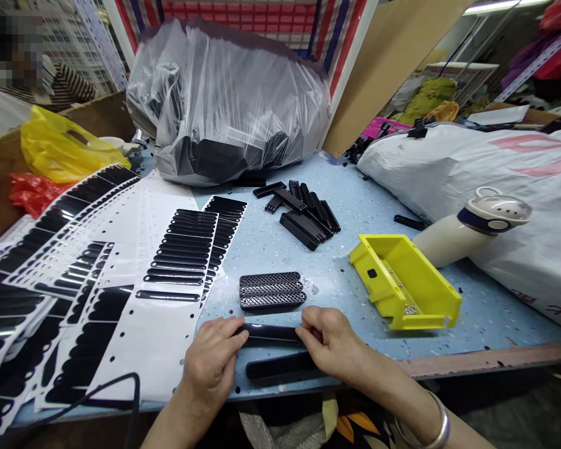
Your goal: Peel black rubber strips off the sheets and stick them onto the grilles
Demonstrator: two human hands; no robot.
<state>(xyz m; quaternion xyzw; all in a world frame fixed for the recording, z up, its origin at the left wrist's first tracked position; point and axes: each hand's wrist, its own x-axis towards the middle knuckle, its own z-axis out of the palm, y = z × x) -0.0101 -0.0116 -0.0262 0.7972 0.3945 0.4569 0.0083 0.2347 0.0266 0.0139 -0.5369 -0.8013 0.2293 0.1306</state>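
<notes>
My left hand (215, 355) has its thumb and fingers closed on the left end of a glossy black strip (271, 333), which lies level near the table's front edge. At its right end, my right hand (325, 340) pinches the strip between thumb and bent fingers. Just in front of it lies a dark bar (280, 368), its right end by my right hand. Behind the strip, a block of textured black pieces (272, 290) rests side by side. Sheets of black stickers (175, 249) are spread to the left.
A yellow bin (414, 284) with small metal bits stands right, beside a bottle (467, 227) leaning on a white sack (425, 162). Loose black pieces (303, 212) lie mid-table, before a large plastic bag (243, 93). A yellow bag (60, 143) is at back left.
</notes>
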